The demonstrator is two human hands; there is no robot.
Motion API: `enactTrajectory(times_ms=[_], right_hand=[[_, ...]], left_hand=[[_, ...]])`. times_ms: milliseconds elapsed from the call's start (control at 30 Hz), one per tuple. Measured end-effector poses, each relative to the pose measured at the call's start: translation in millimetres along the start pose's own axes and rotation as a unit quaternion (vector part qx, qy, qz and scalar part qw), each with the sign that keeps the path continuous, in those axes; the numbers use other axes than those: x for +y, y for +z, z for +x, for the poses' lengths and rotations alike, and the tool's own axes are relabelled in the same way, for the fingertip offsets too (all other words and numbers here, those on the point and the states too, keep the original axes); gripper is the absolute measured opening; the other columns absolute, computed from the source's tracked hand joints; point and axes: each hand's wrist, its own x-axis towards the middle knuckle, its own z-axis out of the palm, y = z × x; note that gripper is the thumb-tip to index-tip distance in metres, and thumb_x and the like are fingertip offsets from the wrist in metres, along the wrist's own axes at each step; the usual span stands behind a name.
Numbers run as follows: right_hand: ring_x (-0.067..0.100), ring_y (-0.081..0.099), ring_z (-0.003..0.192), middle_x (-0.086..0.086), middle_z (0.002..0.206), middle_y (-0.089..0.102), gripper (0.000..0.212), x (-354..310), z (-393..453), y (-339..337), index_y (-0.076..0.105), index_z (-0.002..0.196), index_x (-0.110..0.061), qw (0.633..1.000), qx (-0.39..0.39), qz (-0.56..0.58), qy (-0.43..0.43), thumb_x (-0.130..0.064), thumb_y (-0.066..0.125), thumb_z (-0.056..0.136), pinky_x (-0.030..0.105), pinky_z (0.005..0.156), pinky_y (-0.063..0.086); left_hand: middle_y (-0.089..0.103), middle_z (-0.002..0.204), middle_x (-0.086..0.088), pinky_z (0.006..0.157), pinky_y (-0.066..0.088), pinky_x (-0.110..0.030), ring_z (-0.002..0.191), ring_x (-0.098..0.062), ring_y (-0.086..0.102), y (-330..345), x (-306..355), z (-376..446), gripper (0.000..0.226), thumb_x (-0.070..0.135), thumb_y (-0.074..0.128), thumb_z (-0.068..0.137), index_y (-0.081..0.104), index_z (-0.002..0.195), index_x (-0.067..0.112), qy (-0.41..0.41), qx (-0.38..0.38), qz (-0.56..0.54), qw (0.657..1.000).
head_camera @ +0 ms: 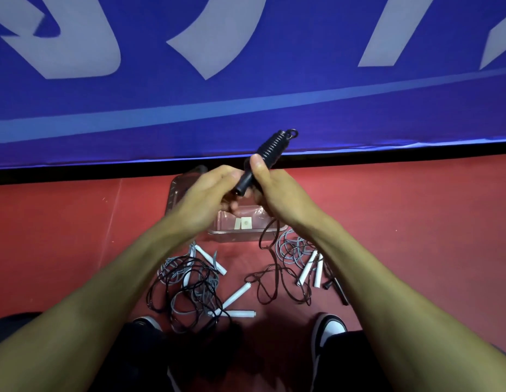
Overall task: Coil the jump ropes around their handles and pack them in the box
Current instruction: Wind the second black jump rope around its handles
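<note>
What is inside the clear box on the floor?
The clear box shows two small pale labels; no coiled rope is visible inside. Both hands cover its middle, so that part cannot be checked.

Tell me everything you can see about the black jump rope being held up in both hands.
The black jump rope has a slim black handle tilted up and away, with thin dark cord wound in tight, even coils round its upper part and a small loop at the top end. The right hand grips it, thumb pressed on the coils; the left hand meets the bare lower end. The rest of the cord hangs below the hands into loose loops on the red floor. It is held above the clear plastic box.
</note>
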Motion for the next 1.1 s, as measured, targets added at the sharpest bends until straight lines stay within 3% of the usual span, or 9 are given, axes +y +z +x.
enactTrajectory(times_ms=[133,200,333,433,533,667,867,967,1100], right_hand=[[0.007,0.031,0.044,-0.009,0.049,0.039,0.061,0.7,0.0,-2.1,0.05,0.066,-0.016,1.0,-0.026,-0.011,-0.005,-0.059,0.028,0.103,0.029,0.052,0.025],[0.006,0.038,0.042,-0.008,0.048,0.046,0.067,0.9,-0.8,-3.5,0.052,0.057,-0.018,0.999,-0.037,-0.009,0.012,-0.06,0.027,0.103,0.027,0.052,0.03],[0.0,0.047,0.042,-0.005,0.058,0.063,0.063,3.7,-3.0,0.0,0.063,0.066,-0.02,0.997,-0.068,-0.04,0.004,-0.059,0.031,0.103,0.024,0.053,0.037],[0.001,0.045,0.04,-0.009,0.047,0.055,0.058,3.1,-4.0,4.6,0.058,0.058,-0.019,0.996,-0.046,-0.071,-0.02,-0.052,0.043,0.103,0.02,0.05,0.033],[0.007,0.036,0.038,-0.007,0.041,0.043,0.062,2.0,-4.6,6.3,0.047,0.05,-0.016,0.996,-0.049,-0.062,-0.038,-0.048,0.047,0.103,0.022,0.046,0.028],[0.003,0.045,0.042,-0.007,0.045,0.052,0.063,-0.1,-7.1,1.1,0.058,0.056,-0.017,0.99,-0.097,-0.099,-0.028,-0.054,0.04,0.103,0.023,0.051,0.034],[0.011,0.053,0.055,0.003,0.061,0.06,0.055,6.1,-6.4,-7.4,0.068,0.075,-0.014,0.974,-0.114,-0.196,0.005,-0.047,0.037,0.106,0.027,0.059,0.04],[0.028,0.062,0.065,0.014,0.072,0.068,0.041,10.1,-2.9,-10.7,0.069,0.074,-0.017,0.974,-0.088,-0.207,-0.012,-0.034,0.048,0.105,0.033,0.065,0.047],[0.005,0.057,0.05,-0.004,0.058,0.064,0.04,2.4,-4.3,-12.1,0.067,0.065,-0.018,0.976,-0.074,-0.2,-0.046,-0.032,0.056,0.101,0.024,0.057,0.046]], left_hand=[[0.062,0.096,-0.018,0.071,0.056,-0.026,0.075,-0.019,0.061,-3.6,-4.0,-0.3,0.037,0.025,0.061,0.095,0.058,0.12,-0.002,0.017,-0.01,-0.039,0.999],[0.063,0.095,-0.017,0.076,0.057,-0.028,0.08,-0.02,0.065,-5.3,-2.2,-0.5,0.032,0.019,0.067,0.095,0.059,0.12,0.002,0.032,-0.008,-0.016,0.999],[0.069,0.08,0.004,0.078,0.057,-0.044,0.077,-0.021,0.068,-3.9,0.4,-2.9,0.028,0.026,0.072,0.086,0.061,0.111,0.022,0.071,0.042,0.175,0.981],[0.064,0.074,-0.005,0.066,0.048,-0.044,0.067,-0.022,0.06,2.2,2.8,-5.8,0.03,0.015,0.07,0.086,0.049,0.106,0.015,0.095,0.082,0.254,0.959],[0.064,0.078,-0.006,0.055,0.045,-0.028,0.061,-0.013,0.061,3.1,7.1,-7.4,0.032,0.005,0.067,0.084,0.042,0.104,0.007,0.083,0.065,0.239,0.965],[0.063,0.082,0.0,0.054,0.043,-0.014,0.057,0.0,0.062,0.7,6.2,-9.3,0.028,0.004,0.059,0.091,0.036,0.106,0.009,0.035,0.03,0.221,0.974],[0.066,0.08,-0.012,0.059,0.055,-0.031,0.057,-0.015,0.068,-1.1,-3.0,-4.5,0.027,0.003,0.054,0.1,0.031,0.111,0.013,0.038,0.068,0.158,0.984],[0.057,0.069,0.004,0.063,0.046,-0.034,0.058,-0.012,0.054,-7.7,-11.1,2.5,0.021,0.02,0.059,0.096,0.047,0.113,0.024,0.057,0.085,0.206,0.973],[0.053,0.073,0.009,0.064,0.038,-0.034,0.064,-0.011,0.046,-3.8,-7.5,2.9,0.034,0.063,0.054,0.085,0.056,0.095,0.031,0.019,0.05,0.1,0.994]])
